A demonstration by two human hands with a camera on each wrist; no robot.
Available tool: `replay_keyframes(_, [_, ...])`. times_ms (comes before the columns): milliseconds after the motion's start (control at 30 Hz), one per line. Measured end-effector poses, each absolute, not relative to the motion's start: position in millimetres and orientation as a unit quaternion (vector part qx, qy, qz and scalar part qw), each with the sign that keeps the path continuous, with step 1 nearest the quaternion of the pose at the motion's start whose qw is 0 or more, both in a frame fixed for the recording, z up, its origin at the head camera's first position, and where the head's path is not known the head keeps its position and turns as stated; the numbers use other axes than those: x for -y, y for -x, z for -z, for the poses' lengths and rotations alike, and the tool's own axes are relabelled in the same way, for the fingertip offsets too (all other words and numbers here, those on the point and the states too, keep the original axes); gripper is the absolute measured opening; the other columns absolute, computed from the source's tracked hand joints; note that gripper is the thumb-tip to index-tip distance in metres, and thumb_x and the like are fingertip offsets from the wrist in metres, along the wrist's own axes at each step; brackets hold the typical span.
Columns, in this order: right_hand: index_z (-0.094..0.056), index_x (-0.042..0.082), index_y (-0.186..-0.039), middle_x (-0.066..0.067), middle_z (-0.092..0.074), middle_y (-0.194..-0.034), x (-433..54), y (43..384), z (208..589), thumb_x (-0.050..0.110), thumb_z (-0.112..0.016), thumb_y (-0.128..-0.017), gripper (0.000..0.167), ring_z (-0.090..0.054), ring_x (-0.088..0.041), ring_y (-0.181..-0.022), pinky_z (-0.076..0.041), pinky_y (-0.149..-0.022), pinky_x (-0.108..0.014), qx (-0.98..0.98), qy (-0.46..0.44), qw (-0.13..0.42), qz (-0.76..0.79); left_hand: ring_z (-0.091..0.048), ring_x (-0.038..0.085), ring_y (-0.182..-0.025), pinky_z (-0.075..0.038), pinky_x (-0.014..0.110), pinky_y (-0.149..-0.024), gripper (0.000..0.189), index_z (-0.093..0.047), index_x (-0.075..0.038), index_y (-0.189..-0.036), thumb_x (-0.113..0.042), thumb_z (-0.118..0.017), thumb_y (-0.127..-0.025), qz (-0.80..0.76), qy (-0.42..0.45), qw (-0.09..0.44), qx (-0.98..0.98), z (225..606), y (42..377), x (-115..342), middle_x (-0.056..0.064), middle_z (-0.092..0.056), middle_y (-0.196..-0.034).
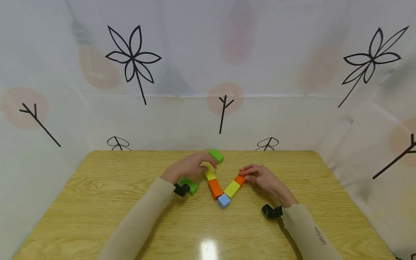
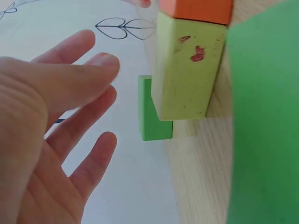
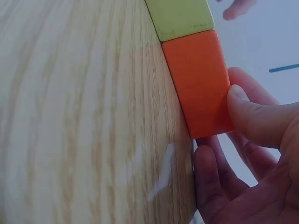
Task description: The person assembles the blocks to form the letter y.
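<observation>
Wooden blocks form a V on the table, with a blue cube (image 1: 224, 202) at its near point. The left arm has an orange block (image 1: 215, 189) and then a yellow block (image 1: 211, 175). Another yellow block (image 1: 232, 189) and an orange block (image 1: 239, 180) make the right arm. My left hand (image 1: 187, 167) is over the far end of the left arm, its fingers spread beside the yellow block (image 2: 187, 70) and holding nothing. With thumb and fingers, my right hand (image 1: 265, 178) pinches the outer end of the right orange block (image 3: 198, 86).
One green block (image 1: 216, 155) lies beyond the left arm of the V, near the table's back edge. A second green block (image 1: 191, 187) sits below my left wrist. Behind the wooden table (image 1: 247, 231) hangs a patterned cloth (image 1: 182, 122).
</observation>
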State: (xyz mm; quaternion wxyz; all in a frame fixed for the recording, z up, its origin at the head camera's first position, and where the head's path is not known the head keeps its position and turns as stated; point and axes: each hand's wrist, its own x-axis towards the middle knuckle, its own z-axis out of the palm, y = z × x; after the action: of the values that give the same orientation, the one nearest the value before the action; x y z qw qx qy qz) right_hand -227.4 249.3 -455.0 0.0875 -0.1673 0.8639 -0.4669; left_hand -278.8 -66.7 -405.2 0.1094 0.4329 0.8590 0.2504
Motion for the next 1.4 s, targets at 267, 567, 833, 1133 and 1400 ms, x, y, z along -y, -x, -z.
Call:
replay_keyframes(267, [-0.075, 0.004, -0.114, -0.018, -0.058, -0.133, -249, 227, 451, -0.004, -0.057, -0.098, 0.025, -0.046, -0.041, -0.129, -0.05, -0.097, -0.042, -0.862, 0.165, 0.09, 0.47, -0.053, 0.022, -0.124, -0.041, 0.045, -0.107, 0.022, -0.071, -0.009, -0.118, -0.007, -0.065, -0.097, -0.297, -0.426, 0.104, -0.848, 402, 297, 59, 0.002, -0.064, -0.126])
replay_keyframes(567, [-0.075, 0.004, -0.115, -0.018, -0.057, -0.134, -249, 225, 454, -0.003, -0.057, -0.099, 0.025, -0.048, -0.04, -0.128, -0.05, -0.097, -0.039, -0.868, 0.15, 0.09, 0.465, -0.053, 0.021, -0.125, -0.04, 0.039, -0.107, 0.023, -0.071, -0.012, -0.119, -0.008, -0.066, -0.096, -0.296, -0.403, 0.111, -0.859, 403, 318, 51, 0.001, -0.063, -0.13])
replay_keyframes(833, [-0.075, 0.004, -0.115, -0.018, -0.058, -0.133, -248, 227, 455, -0.003, -0.057, -0.098, 0.025, -0.048, -0.04, -0.127, -0.051, -0.094, -0.034, -0.868, 0.16, 0.087, 0.462, -0.051, 0.018, -0.127, -0.04, 0.037, -0.108, 0.024, -0.072, -0.017, -0.116, -0.006, -0.064, -0.097, -0.283, -0.363, 0.135, -0.878, 408, 328, 45, -0.002, -0.061, -0.133])
replay_keyframes(1133, [-0.075, 0.003, -0.113, -0.018, -0.058, -0.132, -248, 228, 454, -0.005, -0.056, -0.098, 0.026, -0.049, -0.04, -0.126, -0.051, -0.093, -0.031, -0.865, 0.158, 0.09, 0.467, -0.049, 0.019, -0.131, -0.037, 0.036, -0.11, 0.024, -0.073, -0.018, -0.118, -0.007, -0.065, -0.097, -0.266, -0.361, 0.146, -0.882, 413, 336, 38, -0.002, -0.059, -0.138])
replay_keyframes(1400, [-0.075, 0.003, -0.114, -0.019, -0.057, -0.133, -248, 228, 455, -0.006, -0.056, -0.098, 0.026, -0.047, -0.041, -0.128, -0.051, -0.092, -0.027, -0.864, 0.156, 0.093, 0.469, -0.048, 0.02, -0.132, -0.037, 0.034, -0.111, 0.025, -0.073, -0.013, -0.118, -0.005, -0.066, -0.096, -0.245, -0.373, 0.158, -0.881, 416, 340, 34, -0.001, -0.058, -0.139])
